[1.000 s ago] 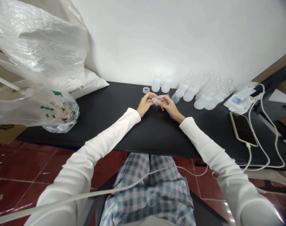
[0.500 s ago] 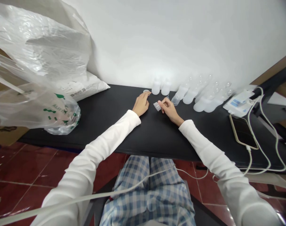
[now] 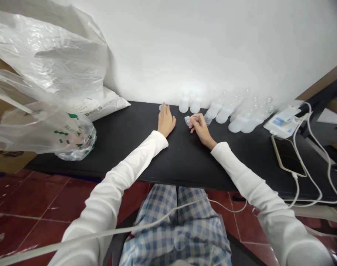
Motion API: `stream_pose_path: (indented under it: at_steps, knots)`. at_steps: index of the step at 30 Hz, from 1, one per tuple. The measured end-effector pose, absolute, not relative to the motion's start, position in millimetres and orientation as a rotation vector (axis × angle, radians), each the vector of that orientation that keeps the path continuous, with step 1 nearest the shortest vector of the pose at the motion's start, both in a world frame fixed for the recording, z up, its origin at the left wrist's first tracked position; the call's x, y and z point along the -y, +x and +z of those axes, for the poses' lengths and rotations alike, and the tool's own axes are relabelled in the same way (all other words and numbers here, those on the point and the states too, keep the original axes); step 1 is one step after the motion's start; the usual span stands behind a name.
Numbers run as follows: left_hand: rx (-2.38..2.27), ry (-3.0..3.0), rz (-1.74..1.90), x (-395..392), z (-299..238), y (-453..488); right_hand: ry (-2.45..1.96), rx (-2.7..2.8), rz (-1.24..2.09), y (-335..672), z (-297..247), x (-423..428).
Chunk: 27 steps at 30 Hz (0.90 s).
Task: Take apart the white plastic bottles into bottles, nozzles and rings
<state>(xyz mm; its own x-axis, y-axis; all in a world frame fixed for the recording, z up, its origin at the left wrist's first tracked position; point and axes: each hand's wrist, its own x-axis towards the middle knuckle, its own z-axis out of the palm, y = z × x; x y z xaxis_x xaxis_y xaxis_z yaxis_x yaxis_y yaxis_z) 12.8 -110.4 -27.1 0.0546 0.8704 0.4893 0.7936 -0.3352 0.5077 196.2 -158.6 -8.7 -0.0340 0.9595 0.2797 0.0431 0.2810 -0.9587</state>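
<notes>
Between right fingers (image 3: 196,118), clear plastic piece (image 3: 188,120)

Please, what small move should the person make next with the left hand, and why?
Probably the left hand should pick up the translucent ring, because the ring lies right by its fingers, while the right hand is occupied, pinching a small clear plastic piece near a clear bottle.

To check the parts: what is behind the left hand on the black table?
Behind the left hand, a small translucent ring shows; fingers cover part of it.
</notes>
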Motion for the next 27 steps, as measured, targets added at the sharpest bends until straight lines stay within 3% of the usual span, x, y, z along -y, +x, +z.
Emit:
stream_pose_path:
  at_steps: [4, 15, 27]
  knots:
    - [-1.564, 2.299, 1.206, 94, -21, 35, -1.032, 1.331, 1.037, 198, -12, 154]
    - [-1.645, 2.226, 1.155, 50, -11, 65, -1.054, 1.212, 0.996, 198, -16, 149]
    - [-1.522, 2.277, 1.216, 125, -11, 32, -1.062, 1.220, 0.823, 203, -13, 150]
